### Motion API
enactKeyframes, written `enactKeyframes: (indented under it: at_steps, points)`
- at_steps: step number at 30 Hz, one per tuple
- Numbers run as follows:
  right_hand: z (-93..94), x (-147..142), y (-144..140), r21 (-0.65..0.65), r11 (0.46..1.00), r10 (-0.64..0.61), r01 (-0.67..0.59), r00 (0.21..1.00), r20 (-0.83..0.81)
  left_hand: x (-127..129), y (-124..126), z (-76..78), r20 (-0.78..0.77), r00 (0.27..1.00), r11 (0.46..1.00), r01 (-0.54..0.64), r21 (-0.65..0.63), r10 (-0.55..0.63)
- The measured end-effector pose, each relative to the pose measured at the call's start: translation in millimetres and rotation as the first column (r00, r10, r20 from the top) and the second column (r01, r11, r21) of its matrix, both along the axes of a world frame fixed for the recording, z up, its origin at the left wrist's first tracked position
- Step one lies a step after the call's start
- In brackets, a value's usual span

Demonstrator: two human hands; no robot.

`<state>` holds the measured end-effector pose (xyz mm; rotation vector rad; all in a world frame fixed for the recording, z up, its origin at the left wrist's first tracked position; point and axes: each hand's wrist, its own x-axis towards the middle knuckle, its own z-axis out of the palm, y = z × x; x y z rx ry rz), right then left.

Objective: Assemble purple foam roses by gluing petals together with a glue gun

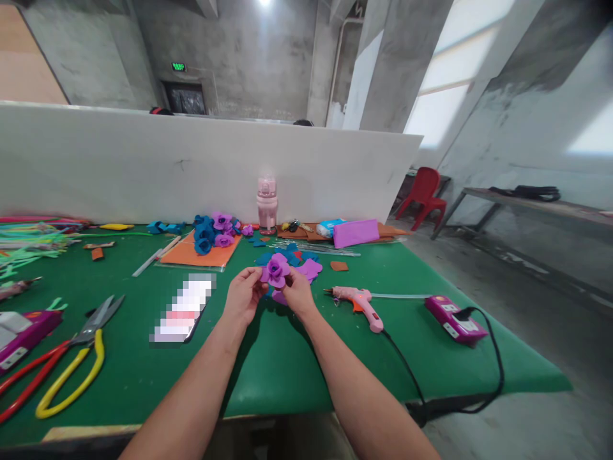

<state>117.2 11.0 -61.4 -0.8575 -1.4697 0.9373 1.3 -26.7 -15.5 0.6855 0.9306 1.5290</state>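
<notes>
A purple artificial flower (276,269) with a dark centre is held up between my two hands, above the green table. My left hand (245,295) is closed on its left side, and my right hand (297,294) pinches its right side. Behind it lie loose purple petals (310,271) and blue pieces (287,253), partly hidden by the flower and fingers. Right of my right hand rests a pink glue gun (360,303) with a clear glue stick out of its back. A phone (182,310) lies left of my left hand.
Scissors (89,338) and a magenta power strip (29,335) are at left; another power strip (454,319) is at right, its black cable over the edge. Finished flowers (215,231) sit on an orange sheet (201,257). A pink bottle (267,206) stands before the white partition (191,166).
</notes>
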Motion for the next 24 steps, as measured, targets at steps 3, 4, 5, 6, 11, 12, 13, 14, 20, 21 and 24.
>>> enactKeyframes:
  at_steps: [3,4,5,6,11,12,13,14,20,21,24]
  points:
    - [-0.2,-0.2,0.3,0.005,1.0,0.005,-0.005,1.0,0.005,0.2,-0.2,-0.1,-0.046,0.999,0.999,0.018,-0.029,-0.02]
    - [0.0,-0.1,0.1,0.013,1.0,-0.003,0.003,1.0,0.018,0.6,-0.2,-0.4,-0.072,0.997,0.999,0.017,-0.031,-0.02]
    - [0.3,0.0,-0.4,0.028,1.0,-0.013,0.012,0.999,0.04,1.1,-0.1,-0.8,-0.102,0.995,1.0,0.013,-0.025,-0.016]
    - [0.9,0.3,-1.2,0.047,0.999,-0.026,0.023,0.997,0.067,1.5,0.2,-1.4,-0.133,0.991,1.0,0.005,-0.012,-0.007]
    - [6.0,1.8,-7.1,0.132,0.988,-0.097,0.073,0.978,0.183,2.3,2.0,-4.3,-0.31,0.946,0.994,-0.072,0.084,0.095]
    - [7.1,1.9,-8.1,0.137,0.988,-0.103,0.077,0.976,0.193,2.1,2.3,-4.7,-0.341,0.933,0.992,-0.084,0.099,0.113]
    - [8.0,2.1,-8.9,0.138,0.987,-0.104,0.077,0.975,0.198,1.9,2.5,-5.2,-0.366,0.922,0.989,-0.093,0.112,0.128]
    - [8.9,2.1,-9.4,0.138,0.988,-0.102,0.075,0.975,0.198,1.7,2.8,-5.6,-0.382,0.913,0.987,-0.101,0.122,0.14]
    - [12.9,1.9,-11.9,0.121,0.99,-0.103,0.078,0.97,0.218,2.0,3.3,-6.6,-0.371,0.919,0.989,-0.104,0.104,0.136]
    - [13.5,1.9,-12.5,0.116,0.99,-0.108,0.083,0.969,0.224,2.2,2.9,-6.0,-0.348,0.93,0.991,-0.096,0.089,0.121]
    - [15.0,1.6,-14.1,0.103,0.991,-0.11,0.087,0.963,0.244,2.5,0.8,-3.1,-0.22,0.973,0.998,-0.061,0.032,0.066]
